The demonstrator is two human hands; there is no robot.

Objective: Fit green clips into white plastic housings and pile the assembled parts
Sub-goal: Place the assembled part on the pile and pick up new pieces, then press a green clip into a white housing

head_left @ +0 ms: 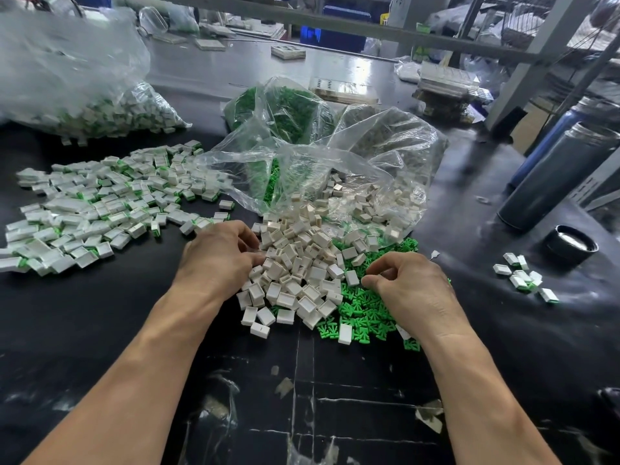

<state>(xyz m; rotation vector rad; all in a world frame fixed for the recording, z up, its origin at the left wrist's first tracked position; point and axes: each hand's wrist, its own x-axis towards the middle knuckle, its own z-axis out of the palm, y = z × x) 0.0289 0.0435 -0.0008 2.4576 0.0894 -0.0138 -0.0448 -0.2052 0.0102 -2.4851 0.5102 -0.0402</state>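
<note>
A heap of white housings [298, 263] spills from a clear bag [335, 169] at the table's centre. Loose green clips [362, 310] lie under and to the right of it. My left hand [218, 260] is at the heap's left edge, its curled fingertips closing on a white housing. My right hand [402, 283] lies over the green clips, thumb and forefinger pinching a clip. What sits inside either grip is mostly hidden. Assembled white-and-green parts [100, 209] lie in a wide pile on the left.
A bag of green clips [285, 109] stands behind the heap, and a big bag of parts [84, 95] at the back left. A few assembled parts [526, 276], a black lid [570, 246] and dark bottles [553, 176] stand on the right of the black table [117, 313].
</note>
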